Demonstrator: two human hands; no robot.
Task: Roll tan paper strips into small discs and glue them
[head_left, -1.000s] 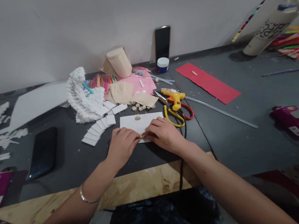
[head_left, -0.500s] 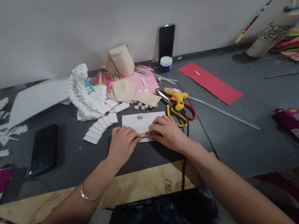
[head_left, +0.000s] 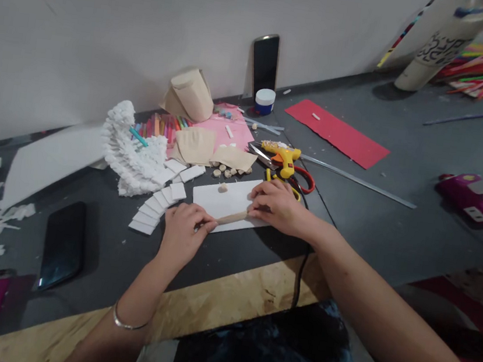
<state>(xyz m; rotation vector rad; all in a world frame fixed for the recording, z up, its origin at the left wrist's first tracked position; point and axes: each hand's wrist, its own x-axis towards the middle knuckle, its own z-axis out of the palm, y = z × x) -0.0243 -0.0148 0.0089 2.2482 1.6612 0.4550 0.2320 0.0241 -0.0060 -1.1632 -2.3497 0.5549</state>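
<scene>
Stretched between my two hands is a narrow beige strip (head_left: 232,217), lying low over a white rectangular board (head_left: 233,197). My left hand (head_left: 186,226) pinches the strip's left end at the board's front left edge. The other end is between the fingers of my right hand (head_left: 279,207), over the board's right side. On the board, behind the strip, rests a small beige rolled piece (head_left: 223,187). Several similar rolls (head_left: 227,171) lie just past the board, in front of beige sheet pieces (head_left: 234,158).
A yellow glue gun (head_left: 286,157) and scissors (head_left: 307,180) lie behind my right hand. White tiles (head_left: 149,216) fan out left of the board, near a fluffy white model (head_left: 133,150). A dark phone (head_left: 64,244) lies at left. A red sheet (head_left: 338,133) is at right.
My hands have moved apart, the left one leftward and the right one slightly rightward. More of the beige strip shows between them. The view has shifted slightly.
</scene>
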